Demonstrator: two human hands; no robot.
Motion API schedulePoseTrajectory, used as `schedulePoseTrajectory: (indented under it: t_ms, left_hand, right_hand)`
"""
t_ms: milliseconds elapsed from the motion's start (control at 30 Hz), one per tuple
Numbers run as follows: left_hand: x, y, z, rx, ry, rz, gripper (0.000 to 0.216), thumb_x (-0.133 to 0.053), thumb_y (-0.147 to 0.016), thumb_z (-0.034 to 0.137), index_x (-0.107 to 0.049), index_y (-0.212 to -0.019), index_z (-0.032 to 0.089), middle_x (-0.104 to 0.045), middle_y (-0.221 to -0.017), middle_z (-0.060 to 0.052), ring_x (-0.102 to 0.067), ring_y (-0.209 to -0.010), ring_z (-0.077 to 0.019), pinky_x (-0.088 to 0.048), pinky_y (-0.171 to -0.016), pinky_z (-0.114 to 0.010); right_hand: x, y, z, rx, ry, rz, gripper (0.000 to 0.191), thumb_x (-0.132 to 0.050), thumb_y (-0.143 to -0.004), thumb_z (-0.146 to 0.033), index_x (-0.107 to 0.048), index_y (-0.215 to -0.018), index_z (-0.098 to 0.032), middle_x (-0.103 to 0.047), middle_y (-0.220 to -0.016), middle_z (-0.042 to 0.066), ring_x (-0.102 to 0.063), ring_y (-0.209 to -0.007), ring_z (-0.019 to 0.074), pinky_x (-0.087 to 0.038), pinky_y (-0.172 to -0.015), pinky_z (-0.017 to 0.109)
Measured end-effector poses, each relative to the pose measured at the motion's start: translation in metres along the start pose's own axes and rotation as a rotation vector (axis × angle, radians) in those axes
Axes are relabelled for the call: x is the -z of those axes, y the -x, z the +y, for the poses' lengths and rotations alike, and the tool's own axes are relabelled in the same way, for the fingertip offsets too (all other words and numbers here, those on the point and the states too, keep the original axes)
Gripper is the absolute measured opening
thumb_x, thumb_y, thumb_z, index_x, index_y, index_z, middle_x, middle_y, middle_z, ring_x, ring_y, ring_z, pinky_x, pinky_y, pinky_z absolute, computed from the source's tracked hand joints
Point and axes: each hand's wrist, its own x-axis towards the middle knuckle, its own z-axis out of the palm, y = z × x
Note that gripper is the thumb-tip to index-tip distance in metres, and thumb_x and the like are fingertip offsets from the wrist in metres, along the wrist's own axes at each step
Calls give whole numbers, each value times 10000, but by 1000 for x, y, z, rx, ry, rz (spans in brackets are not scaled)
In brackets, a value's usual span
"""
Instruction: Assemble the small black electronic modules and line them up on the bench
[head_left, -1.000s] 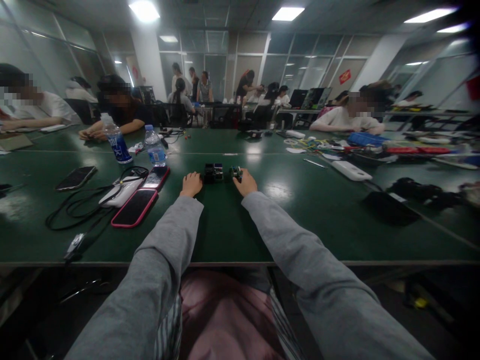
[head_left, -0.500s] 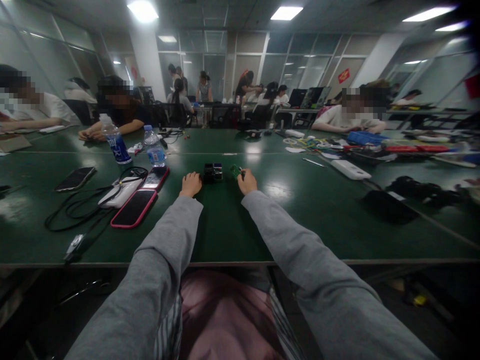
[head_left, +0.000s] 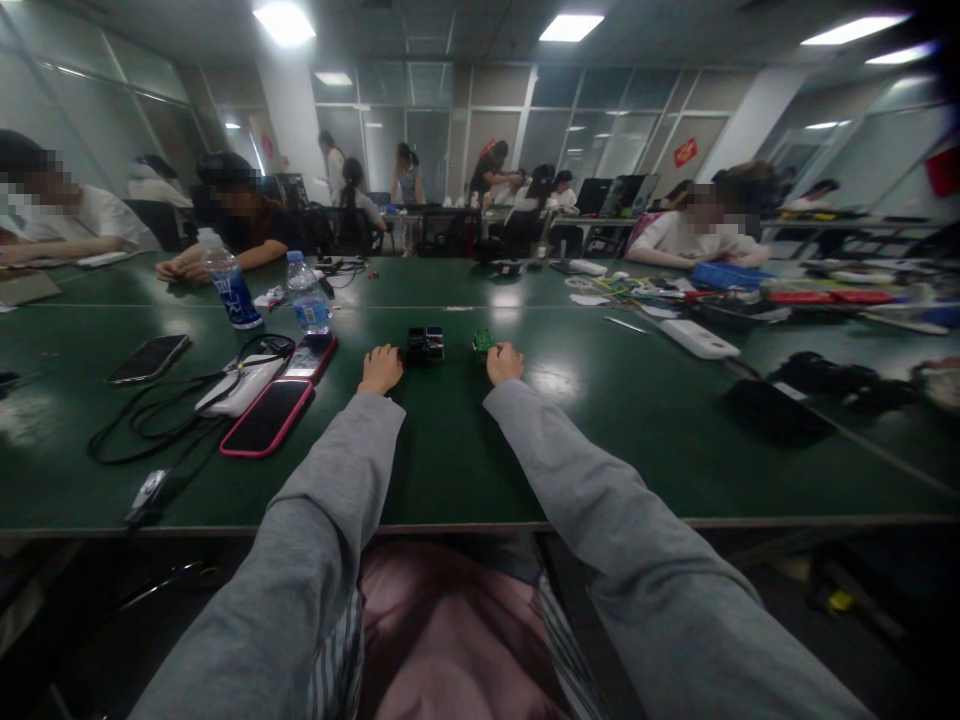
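Observation:
My left hand rests on the green table, its fingers curled against the left side of a small black box-shaped device. Its top shows open compartments and some shiny parts. To the right, my right hand is closed, with a small green circuit board at its fingertips. A gap of bare tabletop separates the board from the device. The fingertips of both hands are partly hidden, so the exact grips are hard to see.
Phones, a white power bank with black cables, and two bottles are on the left. A white power strip, a thin pen-like tool and wires lie right. Other people sit across the table.
My right hand has shifted slightly right, and the circuit board has moved with it and turned. My left hand and the black device stay in place.

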Motion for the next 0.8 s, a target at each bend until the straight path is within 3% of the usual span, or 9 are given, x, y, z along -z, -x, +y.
schedulePoseTrajectory:
  t_ms: [133, 267, 367, 500, 600, 667, 733, 800]
  left_hand:
    - [2, 1, 0, 12, 0, -7, 439, -322, -971, 242, -532, -1345, 151, -459, -1499, -134, -424, -1365, -275, -338, -1133, -480]
    - [3, 3, 1, 0, -13, 6, 435, -312, -972, 239, -543, -1331, 159, -469, -1490, -128, -432, -1357, -277, -353, -1121, -478]
    - [3, 4, 2, 1, -20, 10, 437, -311, -971, 238, -533, -1339, 162, -470, -1489, -127, -433, -1355, -274, -354, -1119, -477]
    - [4, 4, 3, 4, -22, 14, 434, -309, -973, 242, -540, -1331, 160, -473, -1486, -131, -440, -1348, -276, -351, -1118, -486]
    - [5, 5, 3, 6, -13, 7, 433, -306, -975, 245, -546, -1326, 165, -470, -1489, -133, -435, -1355, -275, -347, -1121, -491]
    - [5, 5, 2, 7, -11, 12, 435, -312, -973, 244, -540, -1335, 170, -465, -1493, -130, -428, -1363, -270, -341, -1127, -487]
    - [4, 4, 1, 8, -10, 15, 441, -321, -970, 243, -529, -1352, 170, -460, -1499, -127, -422, -1370, -264, -333, -1135, -480]
    - [3, 4, 0, 11, -8, 18, 447, -323, -970, 245, -522, -1362, 168, -458, -1503, -125, -416, -1376, -262, -325, -1142, -478]
  right_hand:
    - [-2, 0, -1, 32, -23, 71, 411, -379, -938, -373, -530, -1231, -129, -560, -1274, 191, -456, -1223, 337, -357, -1037, 513]
    - [-9, -6, -2, 199, 28, 73, 698, -512, -886, -573, -428, -1368, -75, -520, -1304, 243, -471, -1228, 364, -375, -1033, 531]
    - [-14, -7, -2, 323, 109, -11, 702, -579, -874, -475, -401, -1420, -71, -528, -1304, 248, -509, -1211, 358, -406, -1025, 523]
    - [-8, 3, 2, 459, 142, -141, 563, -567, -866, -277, -480, -1412, -166, -596, -1288, 147, -573, -1181, 290, -453, -1033, 461]
    - [15, 8, 19, 608, 86, -276, 563, -618, -817, -250, -537, -1374, -247, -632, -1275, 47, -623, -1125, 233, -485, -1021, 396]
    - [41, 0, 41, 627, 65, -296, 549, -636, -802, -254, -567, -1346, -274, -657, -1239, 17, -655, -1062, 218, -510, -982, 383]
    - [77, -16, 73, 505, 101, -205, 528, -645, -786, -242, -601, -1313, -250, -687, -1179, 46, -675, -1004, 234, -531, -931, 396]
    - [121, -38, 112, 316, 170, -22, 514, -667, -772, -235, -629, -1284, -214, -699, -1137, 103, -673, -1000, 263, -525, -914, 420]
